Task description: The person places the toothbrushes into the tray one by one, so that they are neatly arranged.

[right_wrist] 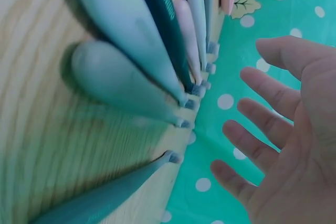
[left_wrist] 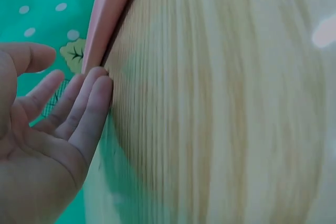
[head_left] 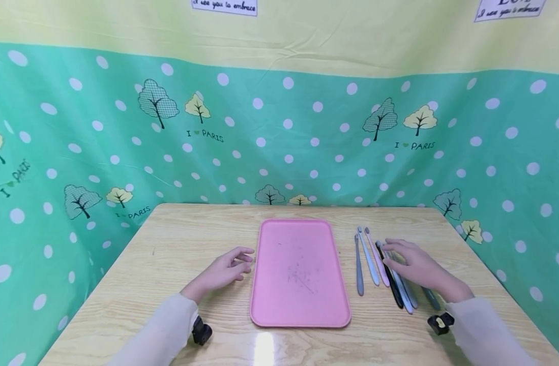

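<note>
A pink tray (head_left: pixel 299 274) lies flat in the middle of the wooden table. Beside its left edge is my left hand (head_left: pixel 226 269), fingers loosely bent and holding nothing; the left wrist view shows the palm (left_wrist: pixel 47 145) close to the tray's rim (left_wrist: pixel 107 19). Over the toothbrushes on the right hovers my right hand (head_left: pixel 414 264), its fingers spread and nothing in them. Among the toothbrushes are a grey one (head_left: pixel 359 269), a pink one (head_left: pixel 380 267), a black one (head_left: pixel 393 284) and a dark green one (right_wrist: pixel 105 195). The right hand hides parts of several.
The wooden table (head_left: pixel 192 223) ends at a green curtain (head_left: pixel 288 152) with white dots and printed trees. A black wrist device (head_left: pixel 201 331) hangs under the left sleeve and another (head_left: pixel 440 323) by the right.
</note>
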Demonstrator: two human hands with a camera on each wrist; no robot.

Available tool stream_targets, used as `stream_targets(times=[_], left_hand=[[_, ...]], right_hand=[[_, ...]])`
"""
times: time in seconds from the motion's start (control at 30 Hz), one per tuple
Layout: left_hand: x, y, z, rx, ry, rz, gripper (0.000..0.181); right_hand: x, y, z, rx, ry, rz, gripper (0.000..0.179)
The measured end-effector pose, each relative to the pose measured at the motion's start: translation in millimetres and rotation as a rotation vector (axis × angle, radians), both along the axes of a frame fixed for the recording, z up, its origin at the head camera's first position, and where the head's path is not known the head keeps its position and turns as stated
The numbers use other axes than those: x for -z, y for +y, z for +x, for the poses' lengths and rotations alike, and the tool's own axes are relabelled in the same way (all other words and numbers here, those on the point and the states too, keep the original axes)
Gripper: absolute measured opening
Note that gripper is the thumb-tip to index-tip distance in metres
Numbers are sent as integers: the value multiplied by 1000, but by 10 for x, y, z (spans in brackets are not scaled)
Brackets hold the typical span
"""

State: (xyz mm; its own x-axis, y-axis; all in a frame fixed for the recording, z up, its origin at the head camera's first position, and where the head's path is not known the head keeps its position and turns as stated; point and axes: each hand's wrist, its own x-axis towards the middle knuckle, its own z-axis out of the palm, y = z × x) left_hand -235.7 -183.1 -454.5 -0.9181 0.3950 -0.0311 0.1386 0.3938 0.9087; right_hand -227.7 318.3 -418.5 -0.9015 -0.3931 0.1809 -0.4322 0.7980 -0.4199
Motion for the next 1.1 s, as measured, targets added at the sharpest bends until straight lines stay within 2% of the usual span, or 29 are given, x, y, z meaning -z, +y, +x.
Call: stream_targets(times=[0.17,0.33,0.5,0.6,0.83,1.1], left_hand=[[28,114,-22,-43,-110,124,56],[69,197,-60,-116,-196,233,59],[81,244,-73,-159,-225,261,64],[83,259,-75,-156,-233,276,68],[152,277,-75,-145,-243,278,68],[190,259,-84,-128,-269,304,66]], right_hand=[[-10,-95,-3,-9,5,-6,35],[10,-175,-12,-17,16,-13,34],[28,-243,-10,-4,6,-13,31],[28,-296,0,6,-14,-23,30],[79,-445,14,42,-153,-100,29],[170,-564,16,36,-159,-92,20]])
